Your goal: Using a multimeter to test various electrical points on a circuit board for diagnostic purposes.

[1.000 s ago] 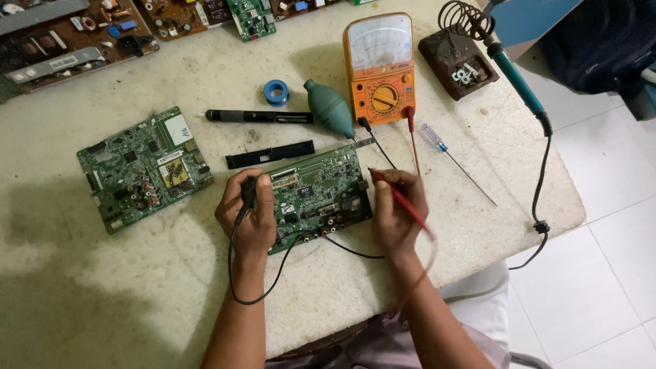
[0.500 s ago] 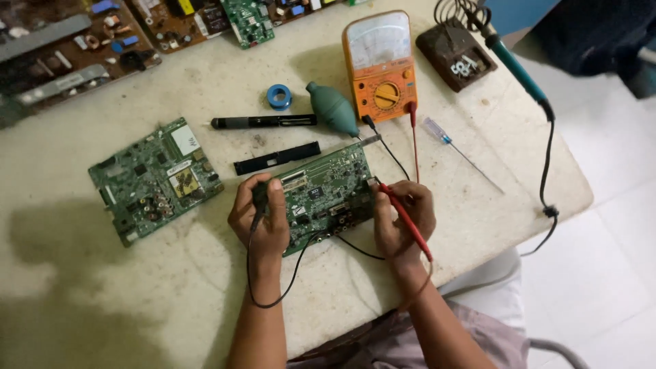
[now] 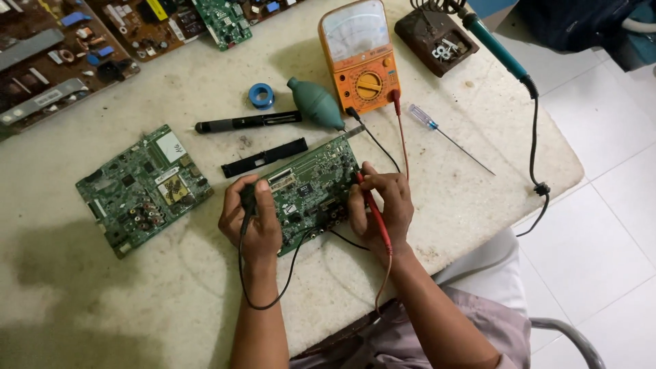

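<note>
A green circuit board [image 3: 311,188] lies flat on the pale, stained worktop [image 3: 102,301], close to its near edge, between the two hands. The left hand [image 3: 251,222] is clenched around a black probe [image 3: 249,205] at the board's left edge; the probe's black lead [image 3: 240,273] loops down past the wrist and back under the board. The right hand [image 3: 381,208] grasps a red probe [image 3: 372,208] with its tip set on the board's right side near the top corner, and its red lead [image 3: 384,280] trails down along the forearm.

Both leads run up to an orange analogue multimeter [image 3: 357,58] standing just beyond the board. To the meter's left lie a teal rubber blower bulb [image 3: 313,102], a small blue roll [image 3: 260,95], a black pen-shaped tool [image 3: 246,123] and a flat black strip [image 3: 264,157]. To its right lies a thin screwdriver with a clear blue handle [image 3: 427,119]. A second green circuit board [image 3: 140,188] rests well to the left of the hands. More boards [image 3: 75,41] crowd the far left corner. At the far right a brown stand [image 3: 437,37] holds a teal-handled soldering iron [image 3: 495,48], whose black cord [image 3: 536,164] hangs over the worktop's edge above the white tiled floor [image 3: 601,232].
</note>
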